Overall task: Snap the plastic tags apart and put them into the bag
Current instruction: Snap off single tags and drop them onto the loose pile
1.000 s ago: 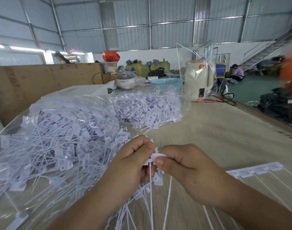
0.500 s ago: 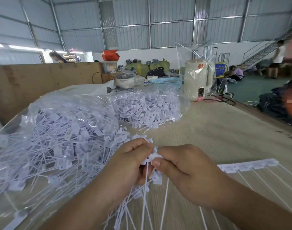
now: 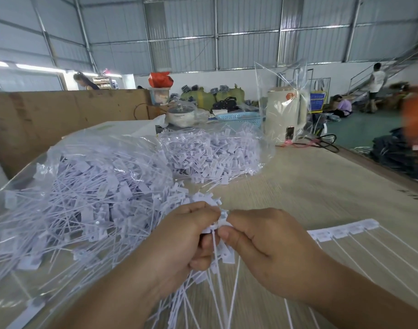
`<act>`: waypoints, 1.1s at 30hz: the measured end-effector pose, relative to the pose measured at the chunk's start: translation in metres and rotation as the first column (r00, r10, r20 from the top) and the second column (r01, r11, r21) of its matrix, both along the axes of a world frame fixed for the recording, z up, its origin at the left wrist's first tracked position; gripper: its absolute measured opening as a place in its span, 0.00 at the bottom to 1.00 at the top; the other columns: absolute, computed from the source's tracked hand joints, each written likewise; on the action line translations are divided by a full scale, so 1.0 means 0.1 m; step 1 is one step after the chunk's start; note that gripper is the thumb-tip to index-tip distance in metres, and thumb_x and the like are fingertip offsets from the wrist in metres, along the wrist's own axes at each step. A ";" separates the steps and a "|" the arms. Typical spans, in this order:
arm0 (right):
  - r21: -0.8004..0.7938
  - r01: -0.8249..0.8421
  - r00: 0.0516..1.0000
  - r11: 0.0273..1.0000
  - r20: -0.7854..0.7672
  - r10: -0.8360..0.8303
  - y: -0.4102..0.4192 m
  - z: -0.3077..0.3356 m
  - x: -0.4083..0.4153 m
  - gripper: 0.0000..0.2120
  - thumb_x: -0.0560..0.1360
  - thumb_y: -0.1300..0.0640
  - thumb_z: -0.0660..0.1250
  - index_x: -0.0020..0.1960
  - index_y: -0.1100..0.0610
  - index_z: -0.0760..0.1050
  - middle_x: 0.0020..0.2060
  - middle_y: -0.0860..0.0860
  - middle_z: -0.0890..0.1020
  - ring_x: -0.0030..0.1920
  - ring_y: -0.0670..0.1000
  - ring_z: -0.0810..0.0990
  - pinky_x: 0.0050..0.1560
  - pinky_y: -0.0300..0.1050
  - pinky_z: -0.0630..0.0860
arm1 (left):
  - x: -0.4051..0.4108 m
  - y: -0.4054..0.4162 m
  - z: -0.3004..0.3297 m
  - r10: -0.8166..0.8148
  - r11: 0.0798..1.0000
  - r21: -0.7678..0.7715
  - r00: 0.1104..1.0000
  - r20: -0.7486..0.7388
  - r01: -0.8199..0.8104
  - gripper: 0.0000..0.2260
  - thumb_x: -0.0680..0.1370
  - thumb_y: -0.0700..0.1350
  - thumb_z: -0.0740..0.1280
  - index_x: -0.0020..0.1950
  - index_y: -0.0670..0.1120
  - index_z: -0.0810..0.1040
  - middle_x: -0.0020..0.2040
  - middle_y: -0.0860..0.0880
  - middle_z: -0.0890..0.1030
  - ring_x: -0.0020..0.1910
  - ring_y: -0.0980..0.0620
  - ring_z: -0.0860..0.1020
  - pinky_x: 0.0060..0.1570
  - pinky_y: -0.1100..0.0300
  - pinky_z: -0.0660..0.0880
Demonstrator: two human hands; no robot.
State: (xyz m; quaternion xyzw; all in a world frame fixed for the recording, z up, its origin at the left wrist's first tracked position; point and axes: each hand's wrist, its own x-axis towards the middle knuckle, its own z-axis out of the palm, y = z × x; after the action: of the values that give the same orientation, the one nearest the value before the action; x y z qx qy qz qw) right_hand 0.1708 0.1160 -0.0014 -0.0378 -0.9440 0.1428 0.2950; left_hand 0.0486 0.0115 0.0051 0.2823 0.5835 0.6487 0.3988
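Both my hands meet at the table's middle front over a strip of white plastic tags (image 3: 223,223). My left hand (image 3: 181,243) grips a bunch of tag heads, their long tails hanging down below my fist. My right hand (image 3: 267,248) pinches the tag head beside it between thumb and forefinger. A large clear bag (image 3: 68,198) heaped with loose white tags lies at the left, its mouth toward my hands. Another joined strip of tags (image 3: 345,230) lies flat on the table to the right of my right hand.
A second clear bag of tags (image 3: 210,155) sits farther back on the wooden table (image 3: 310,186). A cream kettle in plastic wrap (image 3: 286,115), a blue basket (image 3: 241,117) and black cables stand at the far end. People are in the hall behind.
My hands stay together on the tag strip and have shifted only slightly. A person in the background has walked toward the stairs at the right.
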 end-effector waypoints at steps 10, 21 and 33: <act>-0.263 -0.116 0.981 0.958 -0.180 0.069 0.09 -0.03 -0.04 0.16 0.79 0.51 0.60 0.33 0.53 0.65 0.25 0.44 0.66 0.26 0.47 0.67 0.29 0.42 0.64 | 0.10 0.03 0.00 -0.009 0.979 0.203 0.993 0.119 -0.016 0.09 0.67 0.48 0.70 0.35 0.45 0.73 0.23 0.49 0.66 0.21 0.56 0.60 0.23 0.65 0.56; -0.637 -0.351 0.924 0.687 -0.117 0.364 0.16 0.05 0.06 0.13 0.78 0.55 0.62 0.34 0.53 0.74 0.29 0.46 0.73 0.34 0.44 0.71 0.37 0.39 0.68 | 0.04 0.00 -0.01 -0.329 0.930 0.241 0.922 0.207 0.278 0.09 0.73 0.47 0.68 0.33 0.46 0.77 0.24 0.51 0.67 0.21 0.58 0.65 0.21 0.67 0.63; -0.384 -0.247 0.966 0.890 -0.169 0.195 0.16 -0.02 0.02 0.18 0.79 0.52 0.61 0.32 0.46 0.64 0.25 0.41 0.66 0.26 0.41 0.65 0.30 0.30 0.61 | -0.15 -0.01 0.02 0.025 0.982 0.189 1.000 0.013 -0.027 0.08 0.68 0.48 0.69 0.34 0.46 0.74 0.25 0.48 0.69 0.20 0.56 0.61 0.19 0.67 0.58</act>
State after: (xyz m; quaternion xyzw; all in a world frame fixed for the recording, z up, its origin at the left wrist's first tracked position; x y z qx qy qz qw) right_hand 0.1733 0.1315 -0.0038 0.0193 -0.8721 0.3684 0.3215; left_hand 0.0334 0.0105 0.0074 0.3077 0.5207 0.7078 0.3650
